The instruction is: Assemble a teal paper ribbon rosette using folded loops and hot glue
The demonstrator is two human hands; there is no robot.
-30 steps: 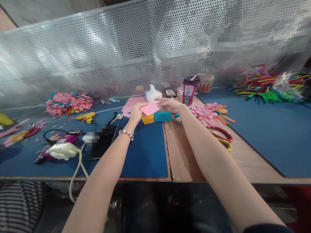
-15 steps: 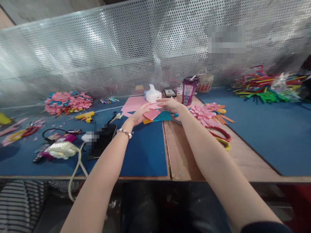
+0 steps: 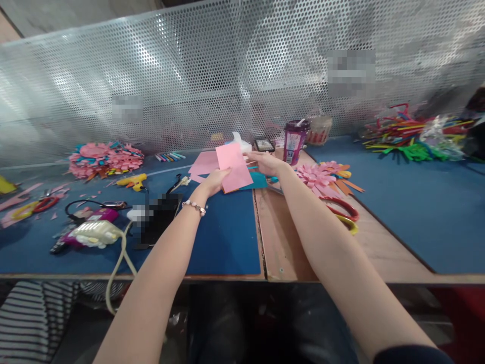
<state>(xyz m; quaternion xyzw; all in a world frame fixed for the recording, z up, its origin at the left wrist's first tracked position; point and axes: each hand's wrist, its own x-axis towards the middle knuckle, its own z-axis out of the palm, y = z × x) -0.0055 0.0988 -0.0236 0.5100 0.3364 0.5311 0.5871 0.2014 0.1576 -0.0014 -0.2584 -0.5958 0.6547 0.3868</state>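
A piece of pink paper (image 3: 235, 164) is raised at a tilt in front of the tissue box (image 3: 246, 146). My left hand (image 3: 216, 182) grips its lower left side, thumb on the near face. Just right of the paper, my right hand (image 3: 266, 163) has its fingers stretched out and holds nothing that I can make out. Whether its fingertips touch the paper's edge is unclear. Behind and left lie larger pink sheets (image 3: 200, 164). Teal paper (image 3: 258, 180) shows under my right hand, and a sliver of orange paper peeks out below the pink piece.
To the right are pink paper flowers (image 3: 318, 177), red-and-yellow-handled scissors (image 3: 343, 210) and a purple cup (image 3: 295, 141). Leftward lie a yellow glue gun (image 3: 132, 181), a dark tablet (image 3: 161, 220), a power strip (image 3: 96, 232) with cords, and a flower pile (image 3: 106, 159).
The pink paper has come up from low and flat between both hands to a tilted, raised position in my left hand. My right hand has come slightly apart from it.
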